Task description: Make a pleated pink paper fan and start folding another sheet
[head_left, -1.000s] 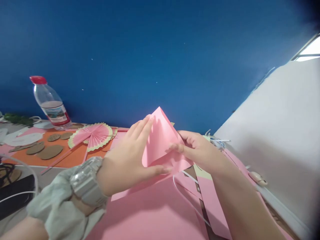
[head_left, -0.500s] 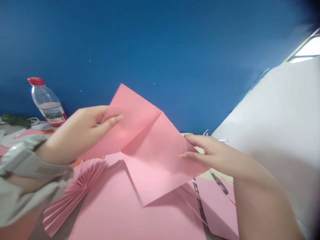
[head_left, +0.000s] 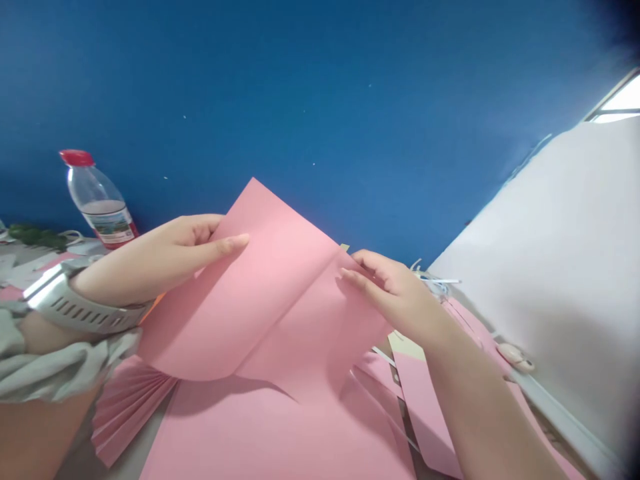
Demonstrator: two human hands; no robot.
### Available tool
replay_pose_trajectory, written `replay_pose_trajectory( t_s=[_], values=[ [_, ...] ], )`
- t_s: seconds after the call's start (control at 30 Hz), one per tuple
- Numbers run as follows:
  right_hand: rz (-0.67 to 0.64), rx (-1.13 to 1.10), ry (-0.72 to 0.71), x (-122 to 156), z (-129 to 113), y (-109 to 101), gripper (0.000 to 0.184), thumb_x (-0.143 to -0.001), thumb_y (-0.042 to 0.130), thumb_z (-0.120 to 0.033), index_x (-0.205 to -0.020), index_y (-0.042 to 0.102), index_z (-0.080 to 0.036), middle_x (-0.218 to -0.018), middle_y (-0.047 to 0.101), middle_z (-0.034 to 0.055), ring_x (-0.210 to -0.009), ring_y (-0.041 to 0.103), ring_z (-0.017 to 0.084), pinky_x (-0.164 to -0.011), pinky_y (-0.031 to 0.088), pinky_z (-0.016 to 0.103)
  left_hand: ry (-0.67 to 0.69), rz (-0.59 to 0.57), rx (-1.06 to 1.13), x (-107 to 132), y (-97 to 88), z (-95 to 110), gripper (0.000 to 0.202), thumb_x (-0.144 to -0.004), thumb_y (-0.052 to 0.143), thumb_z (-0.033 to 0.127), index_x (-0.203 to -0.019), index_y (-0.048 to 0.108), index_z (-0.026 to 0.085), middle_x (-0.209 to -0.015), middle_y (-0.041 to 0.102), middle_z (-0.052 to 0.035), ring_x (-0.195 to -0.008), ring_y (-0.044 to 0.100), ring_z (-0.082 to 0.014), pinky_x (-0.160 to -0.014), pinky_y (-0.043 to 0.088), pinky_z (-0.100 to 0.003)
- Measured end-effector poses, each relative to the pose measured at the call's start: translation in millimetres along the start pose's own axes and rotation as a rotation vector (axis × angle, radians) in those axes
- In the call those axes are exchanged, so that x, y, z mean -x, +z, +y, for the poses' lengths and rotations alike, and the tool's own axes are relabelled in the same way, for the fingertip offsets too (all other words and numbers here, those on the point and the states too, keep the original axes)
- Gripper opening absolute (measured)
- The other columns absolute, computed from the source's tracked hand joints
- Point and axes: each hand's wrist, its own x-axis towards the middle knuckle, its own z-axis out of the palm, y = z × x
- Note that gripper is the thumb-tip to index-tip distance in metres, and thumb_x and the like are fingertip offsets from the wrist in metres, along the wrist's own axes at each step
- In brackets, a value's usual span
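Note:
Between both hands hangs a folded sheet of pink paper [head_left: 260, 260], tilted, with a crease running from its top edge down to the left. My left hand [head_left: 195, 243] pinches its left side, thumb in front and fingers behind. My right hand [head_left: 387, 287] grips the upper right edge the same way, close to the crease. Below lies a larger pink sheet [head_left: 280, 433] on the table, partly shaded by the held one. A pleated pink paper fan [head_left: 133, 403] rests beside it on the left, partly covered.
A bottle with a red cap [head_left: 103, 207] stands at the back left, near green leaves [head_left: 35, 235]. Pink paper pieces [head_left: 425, 407] lie on the right, by a white computer mouse [head_left: 516, 358]. A blue wall [head_left: 320, 100] closes off the back; a white panel [head_left: 565, 247] stands right.
My right hand has moved left and slightly up along the paper, near the crease. The paper's left part now faces me more, its lower edge curving down. The view has shifted slightly.

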Motion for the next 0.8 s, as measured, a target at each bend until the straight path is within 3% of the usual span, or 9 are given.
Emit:
replay_pose_trajectory(
  t_s=[0.07, 0.13, 0.17, 0.27, 0.33, 0.37, 0.47, 0.57, 0.8],
  values=[
    [-0.030, -0.024, -0.025, -1, -3, 4, 0.037, -0.093, 0.043, -0.054, -0.075, 0.051, -0.022, -0.069, 0.051, -0.0045, -0.062, 0.046, 0.011, -0.055, 0.031, 0.024, 0.098, 0.097, -0.221, 0, 3.7, 1, 0.046, -0.090, 0.049, 0.046, -0.129, 0.050, 0.022, -0.115, 0.064, -0.0068, -0.097, 0.062, -0.0262, -0.079, 0.052, -0.039],
    [-0.089, -0.049, -0.053, 0, -6, 3, 0.034, -0.095, 0.042, -0.051, -0.079, 0.055, -0.023, -0.072, 0.054, -0.0043, -0.067, 0.050, 0.012, -0.058, 0.033, 0.024, 0.244, 0.247, -0.460, 2, 9.7, 4, 0.050, -0.094, 0.045, 0.038, -0.139, 0.040, 0.018, -0.137, 0.050, -0.0111, -0.126, 0.044, -0.0291, -0.107, 0.032, -0.049],
    [-0.122, -0.050, -0.069, 0, -8, 2, 0.032, -0.095, 0.043, -0.049, -0.082, 0.057, -0.023, -0.076, 0.057, -0.0041, -0.071, 0.053, 0.012, -0.061, 0.035, 0.024, 0.327, 0.261, -0.529, 5, 13.5, 7, 0.049, -0.095, 0.043, 0.037, -0.139, 0.039, 0.016, -0.140, 0.047, -0.0114, -0.133, 0.036, -0.0276, -0.113, 0.021, -0.050],
    [-0.228, -0.037, -0.122, 5, -17, -2, 0.026, -0.096, 0.044, -0.044, -0.090, 0.061, -0.026, -0.090, 0.063, -0.0046, -0.085, 0.057, 0.012, -0.072, 0.038, 0.023, 0.537, -0.006, -0.480, 14, 25.9, 15, 0.042, -0.097, 0.040, 0.041, -0.136, 0.042, 0.027, -0.139, 0.050, -0.0002, -0.132, 0.039, -0.0175, -0.118, 0.007, -0.043],
    [-0.306, -0.046, -0.146, 9, -23, -4, 0.021, -0.097, 0.044, -0.038, -0.095, 0.062, -0.028, -0.096, 0.065, -0.0064, -0.091, 0.057, 0.012, -0.077, 0.039, 0.022, 0.558, -0.221, -0.392, 19, 32.0, 21, 0.035, -0.095, 0.043, 0.045, -0.127, 0.049, 0.034, -0.132, 0.055, 0.0061, -0.123, 0.047, -0.0157, -0.118, 0.008, -0.042],
    [-0.342, -0.052, -0.151, 10, -25, -5, 0.019, -0.097, 0.044, -0.034, -0.096, 0.062, -0.029, -0.096, 0.065, -0.0075, -0.090, 0.057, 0.011, -0.077, 0.039, 0.021, 0.535, -0.307, -0.343, 20, 33.8, 22, 0.030, -0.094, 0.044, 0.045, -0.121, 0.052, 0.035, -0.126, 0.058, 0.0081, -0.116, 0.052, -0.0148, -0.116, 0.015, -0.040],
    [-0.396, -0.066, -0.153, 15, -31, -7, 0.019, -0.097, 0.043, -0.025, -0.092, 0.061, -0.029, -0.090, 0.065, -0.0097, -0.083, 0.057, 0.008, -0.072, 0.040, 0.019, 0.408, -0.471, -0.215, 21, 35.0, 25, 0.024, -0.095, 0.040, 0.045, -0.101, 0.059, 0.031, -0.099, 0.064, 0.0099, -0.089, 0.058, -0.0113, -0.089, 0.040, -0.024],
    [-0.399, -0.080, -0.143, 17, -34, -7, 0.018, -0.097, 0.043, -0.026, -0.090, 0.060, -0.029, -0.087, 0.064, -0.0108, -0.080, 0.057, 0.006, -0.069, 0.040, 0.018, 0.335, -0.529, -0.118, 20, 33.5, 25, 0.028, -0.096, 0.039, 0.045, -0.088, 0.060, 0.027, -0.081, 0.062, 0.0100, -0.074, 0.055, -0.0087, -0.066, 0.040, -0.018],
    [-0.407, -0.046, -0.152, 18, -34, 1, 0.010, -0.094, 0.052, -0.033, -0.088, 0.059, -0.029, -0.081, 0.062, -0.0109, -0.077, 0.056, 0.008, -0.065, 0.038, 0.021, 0.309, -0.573, -0.051, 22, 33.1, 27, 0.022, -0.095, 0.045, 0.041, -0.088, 0.062, 0.028, -0.080, 0.061, 0.0121, -0.074, 0.054, -0.0052, -0.066, 0.039, -0.013]
  ],
)
